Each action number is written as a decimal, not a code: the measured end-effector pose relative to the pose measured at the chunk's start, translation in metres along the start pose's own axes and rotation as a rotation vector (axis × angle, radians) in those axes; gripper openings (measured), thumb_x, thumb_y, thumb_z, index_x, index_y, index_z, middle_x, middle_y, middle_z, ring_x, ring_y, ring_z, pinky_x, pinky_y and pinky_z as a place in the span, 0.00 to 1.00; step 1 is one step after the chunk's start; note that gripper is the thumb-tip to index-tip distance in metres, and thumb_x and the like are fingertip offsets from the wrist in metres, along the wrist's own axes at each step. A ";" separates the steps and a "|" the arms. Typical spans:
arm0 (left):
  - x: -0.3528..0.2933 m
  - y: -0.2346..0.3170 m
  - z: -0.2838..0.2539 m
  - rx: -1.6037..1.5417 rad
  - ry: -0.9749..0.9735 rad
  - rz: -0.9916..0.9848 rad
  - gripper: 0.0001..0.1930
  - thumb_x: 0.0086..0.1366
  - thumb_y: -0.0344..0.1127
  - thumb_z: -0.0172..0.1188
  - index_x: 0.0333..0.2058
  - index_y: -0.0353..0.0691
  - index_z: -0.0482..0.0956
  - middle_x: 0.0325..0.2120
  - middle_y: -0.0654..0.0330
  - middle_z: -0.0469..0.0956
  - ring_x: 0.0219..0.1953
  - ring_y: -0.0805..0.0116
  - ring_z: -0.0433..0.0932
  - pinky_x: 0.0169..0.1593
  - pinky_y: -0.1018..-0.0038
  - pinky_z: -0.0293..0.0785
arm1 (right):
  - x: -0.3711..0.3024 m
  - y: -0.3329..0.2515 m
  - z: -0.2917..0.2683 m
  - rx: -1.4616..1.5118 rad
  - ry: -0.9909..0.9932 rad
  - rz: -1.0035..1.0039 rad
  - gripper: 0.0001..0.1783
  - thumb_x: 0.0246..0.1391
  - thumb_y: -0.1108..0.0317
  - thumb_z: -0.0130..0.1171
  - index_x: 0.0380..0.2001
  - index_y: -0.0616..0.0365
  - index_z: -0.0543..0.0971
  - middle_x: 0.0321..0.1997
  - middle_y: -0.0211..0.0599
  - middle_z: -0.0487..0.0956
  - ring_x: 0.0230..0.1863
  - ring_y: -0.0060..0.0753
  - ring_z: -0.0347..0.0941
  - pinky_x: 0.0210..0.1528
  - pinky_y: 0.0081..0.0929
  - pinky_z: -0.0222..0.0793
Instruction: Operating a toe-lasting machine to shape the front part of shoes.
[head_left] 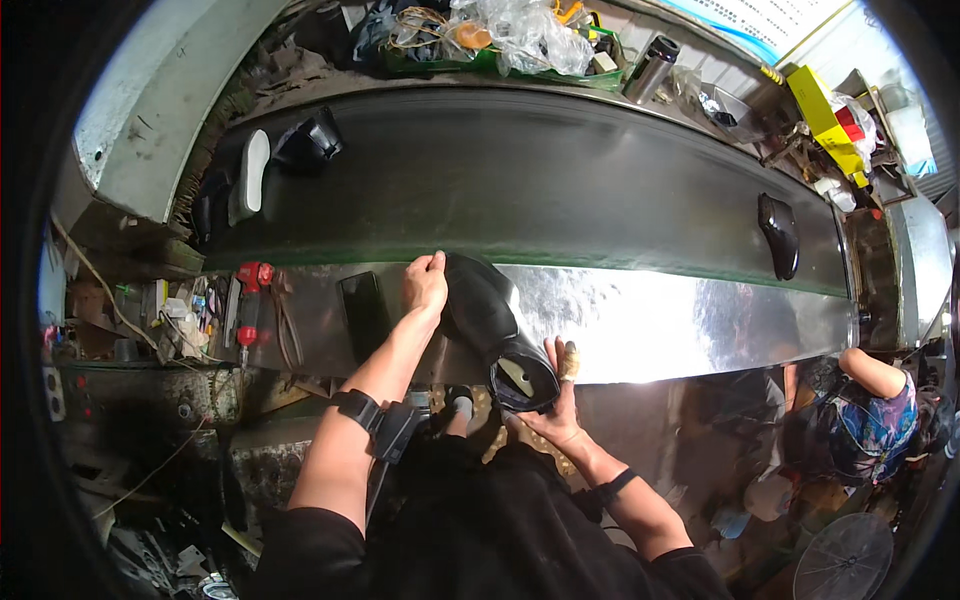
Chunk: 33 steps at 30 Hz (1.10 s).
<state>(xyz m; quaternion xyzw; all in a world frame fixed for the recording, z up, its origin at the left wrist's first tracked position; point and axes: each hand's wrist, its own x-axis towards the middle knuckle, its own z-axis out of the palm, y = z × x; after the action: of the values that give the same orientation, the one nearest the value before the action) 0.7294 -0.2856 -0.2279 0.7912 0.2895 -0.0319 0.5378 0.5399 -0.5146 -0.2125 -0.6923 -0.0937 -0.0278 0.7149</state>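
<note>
A black shoe lies across the metal ledge in front of me, toe toward the belt and open heel end toward my body. My left hand grips the shoe's toe end at the ledge's far edge. My right hand cups the heel end from below, a taped finger sticking up beside it. Both forearms wear black wrist straps.
A dark conveyor belt runs left to right beyond the ledge. Another black shoe rides at its right, and shoe parts with a white sole sit at its left. Tools and a phone lie left. Another person sits at right.
</note>
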 end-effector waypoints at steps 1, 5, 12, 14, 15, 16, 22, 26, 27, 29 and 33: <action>-0.004 0.004 0.009 0.065 0.097 0.039 0.18 0.68 0.46 0.57 0.40 0.35 0.83 0.35 0.50 0.83 0.39 0.59 0.80 0.44 0.65 0.72 | 0.004 0.004 -0.003 -0.017 0.025 -0.042 0.72 0.38 0.65 0.79 0.72 0.64 0.34 0.76 0.55 0.44 0.77 0.49 0.41 0.75 0.38 0.38; -0.025 -0.008 0.002 0.131 0.065 0.022 0.20 0.68 0.49 0.55 0.36 0.35 0.83 0.36 0.46 0.83 0.41 0.52 0.81 0.46 0.61 0.72 | -0.002 -0.033 -0.022 0.089 -0.129 0.261 0.58 0.50 0.73 0.70 0.72 0.65 0.39 0.76 0.51 0.49 0.74 0.36 0.49 0.71 0.32 0.51; -0.080 0.023 0.020 0.220 0.026 -0.076 0.36 0.53 0.59 0.68 0.48 0.32 0.76 0.48 0.46 0.79 0.52 0.55 0.76 0.57 0.64 0.69 | -0.037 -0.020 -0.080 -0.329 -0.425 0.031 0.66 0.46 0.65 0.73 0.72 0.65 0.33 0.76 0.61 0.42 0.77 0.51 0.43 0.74 0.40 0.44; -0.092 0.018 0.028 0.452 -0.061 0.037 0.40 0.48 0.61 0.69 0.52 0.36 0.73 0.52 0.41 0.74 0.57 0.45 0.72 0.58 0.57 0.69 | -0.029 -0.025 -0.081 -0.287 -0.454 0.148 0.67 0.46 0.61 0.73 0.72 0.63 0.33 0.77 0.58 0.43 0.77 0.50 0.44 0.74 0.39 0.43; -0.092 0.015 0.031 0.400 -0.045 0.055 0.38 0.49 0.60 0.70 0.50 0.36 0.74 0.49 0.41 0.76 0.54 0.44 0.74 0.56 0.56 0.70 | -0.028 -0.015 -0.082 -0.189 -0.429 0.276 0.65 0.46 0.60 0.73 0.72 0.62 0.35 0.76 0.56 0.46 0.76 0.48 0.47 0.73 0.38 0.45; -0.091 0.013 0.034 0.349 -0.029 0.073 0.36 0.49 0.58 0.70 0.48 0.35 0.75 0.46 0.41 0.78 0.51 0.43 0.76 0.54 0.55 0.72 | -0.028 -0.008 -0.084 -0.092 -0.402 0.404 0.64 0.47 0.59 0.73 0.73 0.61 0.37 0.75 0.54 0.49 0.74 0.46 0.51 0.73 0.38 0.47; -0.076 0.000 0.037 0.042 0.031 -0.008 0.20 0.49 0.44 0.68 0.35 0.34 0.80 0.31 0.50 0.82 0.37 0.54 0.82 0.44 0.62 0.76 | -0.034 0.035 -0.081 0.074 -0.339 0.495 0.54 0.39 0.61 0.77 0.66 0.65 0.58 0.65 0.53 0.65 0.66 0.52 0.64 0.68 0.37 0.56; -0.076 0.018 0.024 -0.091 -0.009 -0.097 0.17 0.48 0.41 0.67 0.32 0.34 0.80 0.28 0.55 0.81 0.34 0.62 0.80 0.41 0.67 0.76 | -0.034 0.033 -0.084 -0.077 -0.292 0.201 0.63 0.38 0.56 0.79 0.70 0.66 0.51 0.74 0.57 0.53 0.76 0.54 0.46 0.74 0.38 0.44; -0.079 0.017 0.009 -0.125 -0.013 -0.108 0.17 0.47 0.41 0.67 0.32 0.34 0.79 0.27 0.56 0.81 0.33 0.63 0.80 0.41 0.67 0.76 | -0.022 0.001 -0.077 -0.137 -0.389 0.163 0.68 0.38 0.53 0.79 0.71 0.67 0.44 0.75 0.57 0.47 0.77 0.52 0.39 0.75 0.38 0.39; -0.090 0.027 -0.017 -0.183 -0.026 -0.087 0.18 0.47 0.42 0.68 0.33 0.34 0.80 0.27 0.56 0.81 0.33 0.64 0.80 0.41 0.67 0.76 | 0.003 -0.047 -0.078 -0.167 -0.669 0.128 0.82 0.35 0.45 0.80 0.70 0.68 0.26 0.78 0.55 0.28 0.78 0.47 0.22 0.76 0.38 0.26; -0.118 0.035 -0.074 -0.128 0.122 0.006 0.21 0.46 0.45 0.69 0.35 0.36 0.82 0.29 0.56 0.83 0.34 0.62 0.81 0.43 0.69 0.76 | 0.045 -0.085 -0.055 0.206 -0.631 0.345 0.56 0.65 0.49 0.54 0.71 0.59 0.25 0.78 0.55 0.33 0.79 0.46 0.25 0.76 0.39 0.30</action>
<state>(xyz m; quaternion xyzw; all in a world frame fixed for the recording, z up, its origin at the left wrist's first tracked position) 0.6297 -0.2801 -0.1253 0.7564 0.3206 0.0366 0.5689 0.5748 -0.5686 -0.1224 -0.5968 -0.1935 0.3173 0.7111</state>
